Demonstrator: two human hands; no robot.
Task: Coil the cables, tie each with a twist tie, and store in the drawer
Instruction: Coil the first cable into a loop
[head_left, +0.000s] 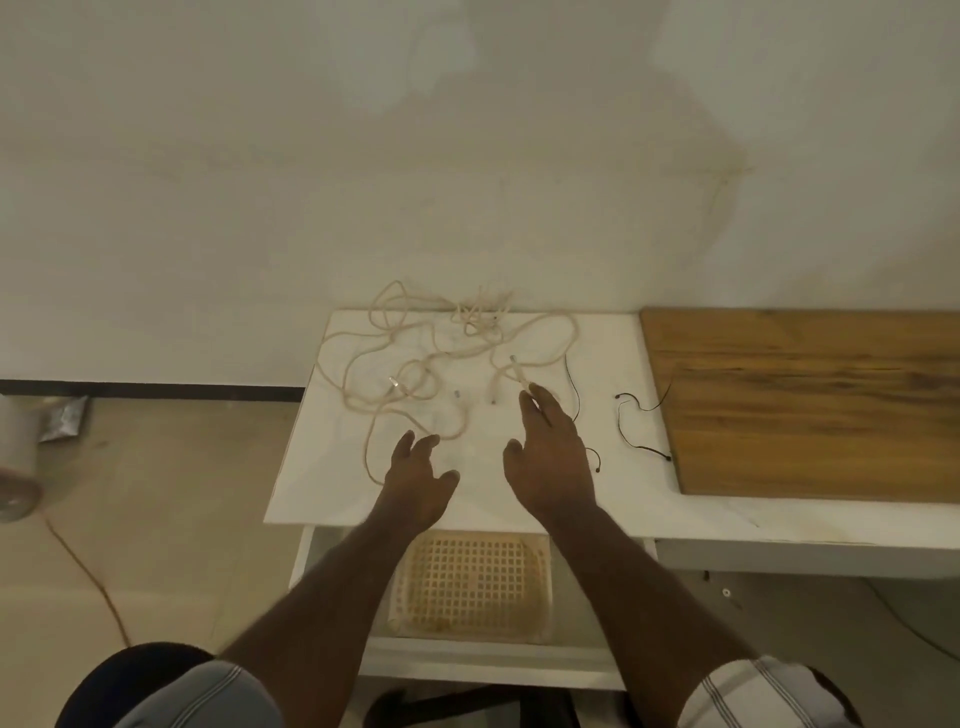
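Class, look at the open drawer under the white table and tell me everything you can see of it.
The drawer is white and pulled out toward the person, below the front edge of the table. Its walls look like painted board. Inside lies a cream plastic grid tray, flat on the bottom. No cables are in it. Both forearms cross above it; neither visibly touches it.

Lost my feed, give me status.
Left hand open, empty. Right hand touching cable end. Cables loose, uncoiled. Drawer open.
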